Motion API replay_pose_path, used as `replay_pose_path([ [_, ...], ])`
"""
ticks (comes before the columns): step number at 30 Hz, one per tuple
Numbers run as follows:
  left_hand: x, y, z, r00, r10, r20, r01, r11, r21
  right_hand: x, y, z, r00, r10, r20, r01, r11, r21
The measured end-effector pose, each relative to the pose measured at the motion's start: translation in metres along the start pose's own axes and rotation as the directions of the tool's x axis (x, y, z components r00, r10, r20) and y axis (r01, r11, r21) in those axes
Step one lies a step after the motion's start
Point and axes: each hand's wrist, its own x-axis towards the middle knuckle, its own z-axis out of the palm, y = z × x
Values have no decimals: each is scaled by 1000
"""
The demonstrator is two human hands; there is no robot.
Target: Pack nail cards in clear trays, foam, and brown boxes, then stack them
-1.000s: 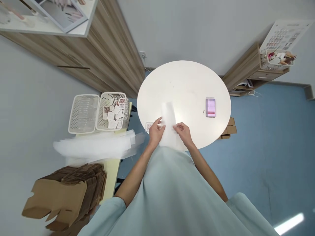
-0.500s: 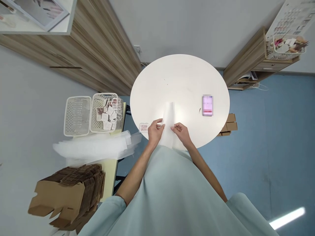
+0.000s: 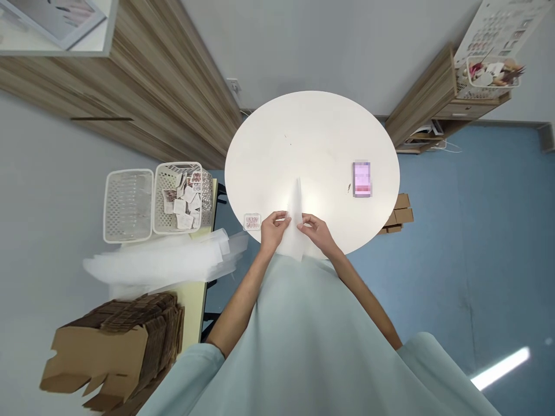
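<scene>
Our left hand and right hand pinch the white sheet at opposite long edges, both grips narrow. Sheet sits between them, long axis running from the shirt out over the white table; we can't call either hand nearer.

Forearms angled inward, left grip and right grip pinched, near each other

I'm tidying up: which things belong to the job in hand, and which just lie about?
In the job, likely: sheet, held by left hand and right hand; spare sheets; small case; table.
Lying about, apparently: phone; picture; right-hand basket.
</scene>
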Motion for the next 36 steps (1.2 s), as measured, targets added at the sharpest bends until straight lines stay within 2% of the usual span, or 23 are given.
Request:
replay_pose_path([
  [5,-10,-2,-6,998,55,-43,-55,998,1,-6,0,6,1000,-12,27,11,999,34],
  [14,-15,-10,-12,998,-46,52,49,998,-47,-18,-9,10,999,11,33,-11,1000,16],
  [16,-16,-11,-10,999,-4,35,5,1000,-31,-20,-10,9,999,3,49,-4,1000,11],
  [19,-21,-10,-7,991,127,-40,-125,991,39,-22,-8,7,997,-24,69,22,999,33],
  [21,-24,-8,-6,988,148,-39,-147,989,27,-22,-5,6,997,-33,65,31,999,37],
  [25,-30,-2,-5,995,86,60,-73,979,-192,-22,1,7,998,-17,62,14,999,49],
  [28,-34,2,-4,990,62,129,-19,951,-308,-18,8,7,1000,9,10,-10,994,106],
  [30,-38,4,-3,983,31,183,35,938,-345,-15,14,7,999,35,-28,-30,986,162],
  [33,-41,5,-2,960,-4,279,112,921,-372,-12,21,8,997,70,-11,-66,973,222],
  [36,-43,5,-3,948,-5,318,129,920,-369,-10,21,7,997,76,-11,-72,975,211],
])
